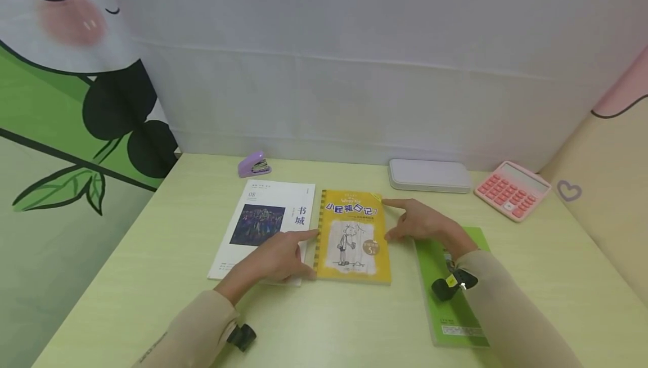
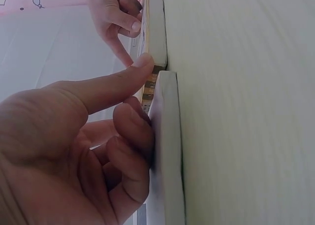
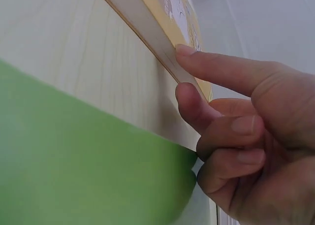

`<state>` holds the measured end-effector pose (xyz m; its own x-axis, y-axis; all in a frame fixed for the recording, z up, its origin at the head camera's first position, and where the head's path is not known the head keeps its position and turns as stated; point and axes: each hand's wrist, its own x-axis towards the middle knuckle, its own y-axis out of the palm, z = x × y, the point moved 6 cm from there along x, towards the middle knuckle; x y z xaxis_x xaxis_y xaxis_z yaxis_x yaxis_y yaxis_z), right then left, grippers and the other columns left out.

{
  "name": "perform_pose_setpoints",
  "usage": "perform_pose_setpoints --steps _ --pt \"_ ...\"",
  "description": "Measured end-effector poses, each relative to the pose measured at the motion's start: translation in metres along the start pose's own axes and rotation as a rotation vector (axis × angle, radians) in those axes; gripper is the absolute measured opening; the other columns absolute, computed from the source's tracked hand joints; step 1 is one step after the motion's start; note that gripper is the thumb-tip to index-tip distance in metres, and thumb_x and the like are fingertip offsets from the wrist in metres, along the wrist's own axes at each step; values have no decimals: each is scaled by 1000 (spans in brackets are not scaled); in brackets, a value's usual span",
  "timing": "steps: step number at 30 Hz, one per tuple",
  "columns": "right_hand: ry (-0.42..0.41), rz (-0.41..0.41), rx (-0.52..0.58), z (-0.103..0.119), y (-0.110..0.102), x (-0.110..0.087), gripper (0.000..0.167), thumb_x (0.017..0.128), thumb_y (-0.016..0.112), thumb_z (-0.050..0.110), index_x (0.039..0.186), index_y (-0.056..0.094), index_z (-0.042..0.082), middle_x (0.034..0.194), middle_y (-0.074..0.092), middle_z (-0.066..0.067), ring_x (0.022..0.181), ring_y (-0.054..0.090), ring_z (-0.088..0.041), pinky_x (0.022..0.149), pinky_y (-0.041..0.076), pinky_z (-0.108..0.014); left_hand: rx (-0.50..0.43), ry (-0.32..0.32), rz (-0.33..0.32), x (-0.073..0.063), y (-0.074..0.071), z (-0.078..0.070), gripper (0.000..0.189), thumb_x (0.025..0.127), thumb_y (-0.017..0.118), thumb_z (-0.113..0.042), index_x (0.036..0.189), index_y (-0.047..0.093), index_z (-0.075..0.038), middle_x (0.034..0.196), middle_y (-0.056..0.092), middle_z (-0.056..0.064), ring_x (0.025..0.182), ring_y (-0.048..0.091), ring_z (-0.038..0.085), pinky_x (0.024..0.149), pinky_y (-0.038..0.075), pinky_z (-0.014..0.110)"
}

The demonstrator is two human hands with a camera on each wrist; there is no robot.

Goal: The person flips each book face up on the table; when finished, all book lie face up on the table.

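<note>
Yellow 小屁孩日记 book [image 1: 352, 238] midway between the table's [image 1: 329, 326] side edges, left hand [image 1: 277, 256] and right hand [image 1: 422, 220] touching its sides, thumbs and forefingers spread, 书城 magazine [image 1: 255, 224] legible only in my head view, other fingers' curl clearest in my wrist views

On the counter [image 1: 344, 323], the middle book [image 1: 354, 244] lies between the left book [image 1: 257, 224] and the right book [image 1: 445, 316]; behind them are, from left, stapler [image 1: 253, 165], case [image 1: 430, 175], calculator [image 1: 512, 191].
</note>
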<state>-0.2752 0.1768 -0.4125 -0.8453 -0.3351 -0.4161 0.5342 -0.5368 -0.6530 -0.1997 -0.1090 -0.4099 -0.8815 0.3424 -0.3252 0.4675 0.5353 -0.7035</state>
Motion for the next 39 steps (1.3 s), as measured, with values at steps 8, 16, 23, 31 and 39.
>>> perform_pose_setpoints --steps 8,16,23,31,39 --pt "18 48 20 -1 1 0 105 87 88 23 170 24 17 68 56 0 57 46 -13 57 40 -26 27 -2 3 4 0 1 92 80 93 -24 160 48 -21 79 61 6 63 52 17 54 41 29" --pt "14 68 19 -1 3 2 107 87 88 23 170 21 17 66 53 2 55 44 -12 56 38 -25 28 -3 4 4 -1 0 92 81 93 -23 161 47 -20 79 60 5 64 51 17 54 41 29" --pt "24 72 20 0 3 3 107 87 88 24 170 21 18 66 55 0 52 40 -12 54 36 -25 11 -26 10 4 -2 1 91 82 92 -23 161 47 -21 81 61 7 62 53 18 53 44 29" --pt "18 87 1 -1 2 5 107 89 87 26 171 19 18 68 58 -1 53 40 -12 54 36 -25 -3 -46 21 6 -4 1 93 82 92 -23 162 45 -23 81 61 7 57 53 17 52 45 28" --pt "13 99 5 1 1 4 106 90 86 26 171 17 17 69 62 -2 51 39 -12 53 36 -24 0 -49 29 6 -6 -2 94 82 91 -23 163 44 -24 81 60 7 60 53 17 53 45 28"
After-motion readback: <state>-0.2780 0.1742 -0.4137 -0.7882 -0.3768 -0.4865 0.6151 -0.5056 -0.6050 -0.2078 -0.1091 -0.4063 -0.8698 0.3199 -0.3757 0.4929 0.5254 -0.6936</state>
